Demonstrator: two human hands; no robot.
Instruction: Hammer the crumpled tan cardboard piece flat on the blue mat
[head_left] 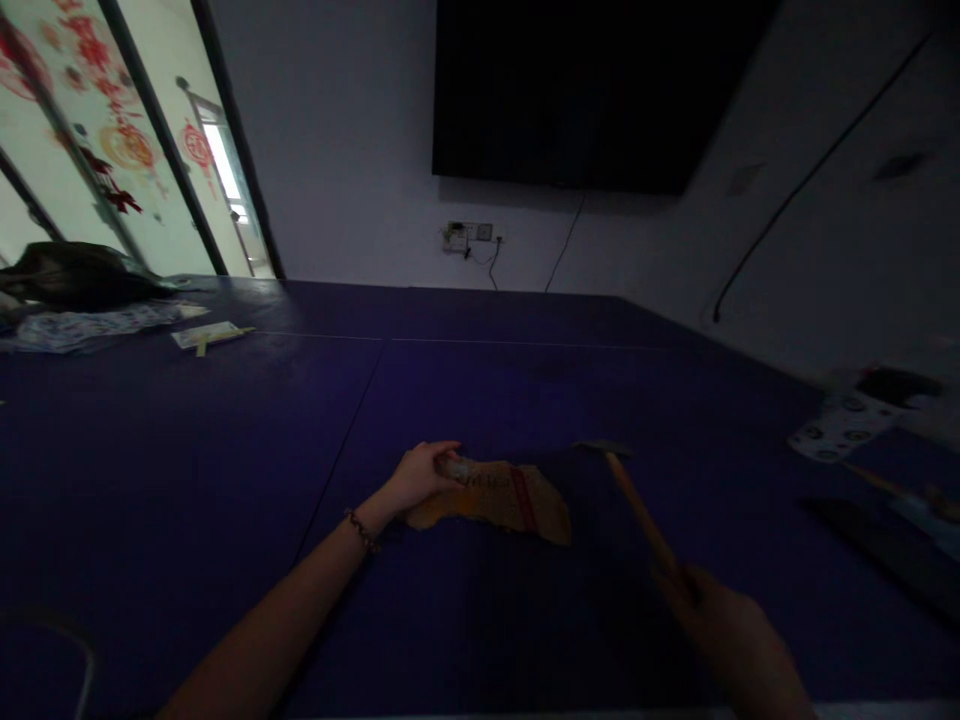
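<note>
A torn piece of brown cardboard (491,497) with a red stripe and dark print lies on the purple-blue table in front of me. At its left end rests my left hand (425,475), fingers curled round a small pale, clear-looking object (454,467) whose kind I cannot make out. Wrapped round the wooden handle of a hammer (637,510) is my right hand (720,620). The dark hammer head is to the right of the cardboard, apart from it. Dim light hides some finger detail.
At the far left of the table (247,420) are a dark bag (82,275), patterned cloth (97,323) and a white packet (210,335). To the right stand a white patterned container (847,425) and a long dark flat item (885,555). A screen (585,95) hangs on the wall.
</note>
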